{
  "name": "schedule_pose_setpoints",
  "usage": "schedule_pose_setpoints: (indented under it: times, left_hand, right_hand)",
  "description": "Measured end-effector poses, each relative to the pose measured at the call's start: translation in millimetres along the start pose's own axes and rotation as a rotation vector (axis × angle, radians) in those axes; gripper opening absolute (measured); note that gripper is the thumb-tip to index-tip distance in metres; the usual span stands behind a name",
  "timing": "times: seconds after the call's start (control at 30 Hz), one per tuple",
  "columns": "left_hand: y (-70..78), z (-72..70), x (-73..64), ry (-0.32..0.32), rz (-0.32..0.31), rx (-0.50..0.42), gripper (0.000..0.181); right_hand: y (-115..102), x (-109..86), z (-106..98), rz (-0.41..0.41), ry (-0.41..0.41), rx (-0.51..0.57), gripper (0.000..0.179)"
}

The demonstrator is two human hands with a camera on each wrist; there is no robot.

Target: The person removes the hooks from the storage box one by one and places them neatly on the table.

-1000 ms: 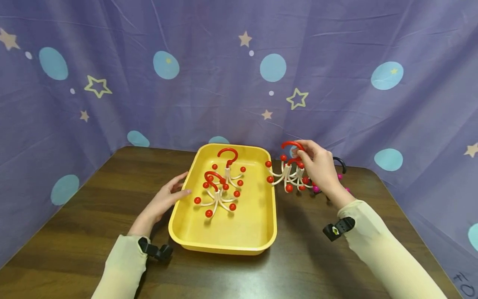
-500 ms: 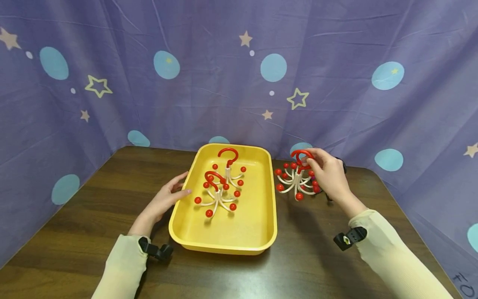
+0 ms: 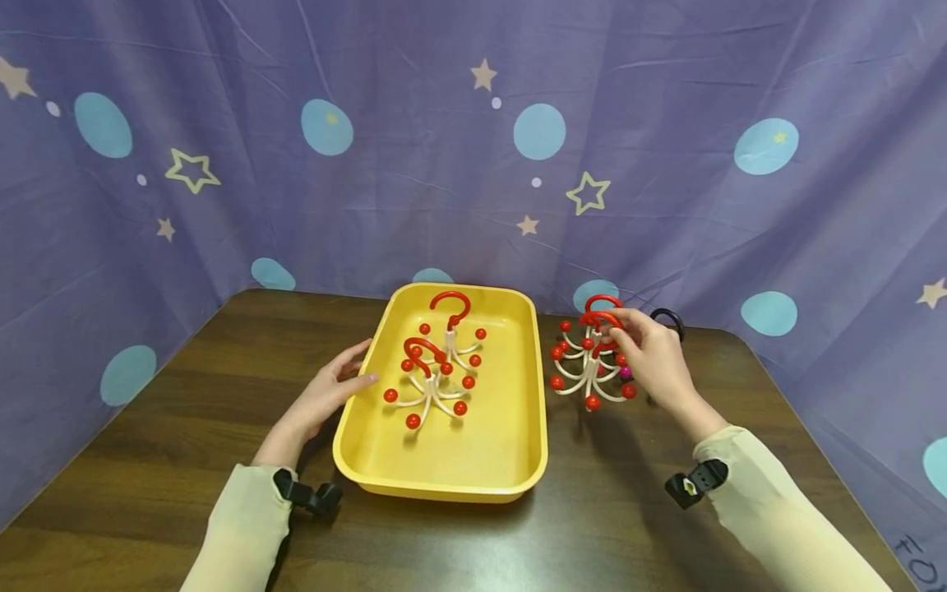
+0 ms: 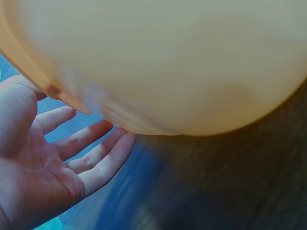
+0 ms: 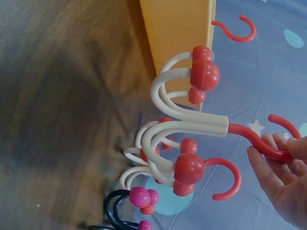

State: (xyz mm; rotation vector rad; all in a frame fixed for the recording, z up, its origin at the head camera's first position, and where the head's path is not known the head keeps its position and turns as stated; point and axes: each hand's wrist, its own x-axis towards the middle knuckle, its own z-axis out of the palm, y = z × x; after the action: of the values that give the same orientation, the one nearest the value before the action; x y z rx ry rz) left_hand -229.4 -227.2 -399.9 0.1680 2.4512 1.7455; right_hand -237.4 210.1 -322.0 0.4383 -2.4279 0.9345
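Observation:
My right hand [image 3: 654, 358] pinches the red hook of a rotating multi-arm hanger [image 3: 592, 374] with white arms and red ball tips. The hanger is upright, close over the table to the right of a yellow tray [image 3: 538, 395]. In the right wrist view, the held hanger's white stem [image 5: 211, 123] leads to the red hook between thumb and fingers. My left hand [image 3: 329, 390] is at the tray's left side, its thumb over the rim. Its fingers [image 4: 108, 165] are nearly straight against the tray's outside. Two similar red-and-white hangers [image 3: 431, 395] stand inside the tray.
Just behind the held hanger is another red-and-white one, its red hook [image 5: 235, 177] showing. Beyond it stands a black hanger [image 3: 668, 316] with pink ball tips, partly hidden by my right hand. A purple curtain [image 3: 473, 164] hangs behind the dark wooden table [image 3: 222, 395].
My right hand has carried the held hanger from beside the tray's right rim rightward, then a little toward me. The red-and-white hanger behind now shows separately. My left hand and the tray have stayed put.

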Motion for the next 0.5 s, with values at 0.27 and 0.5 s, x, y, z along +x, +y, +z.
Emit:
schedule_pose_setpoints:
  times: [0.27,0.5]
  left_hand:
    - [1.0,0.6,-0.6,0.011,-0.011,0.0,0.068]
    - [0.5,0.1,0.3,0.003,-0.016,0.001,0.07]
  right_hand:
    - [8.0,-3.9,10.5,0.028,-0.022,0.046,0.023]
    - [13.3,-5.8,18.9,0.041,-0.009,0.044,0.023]
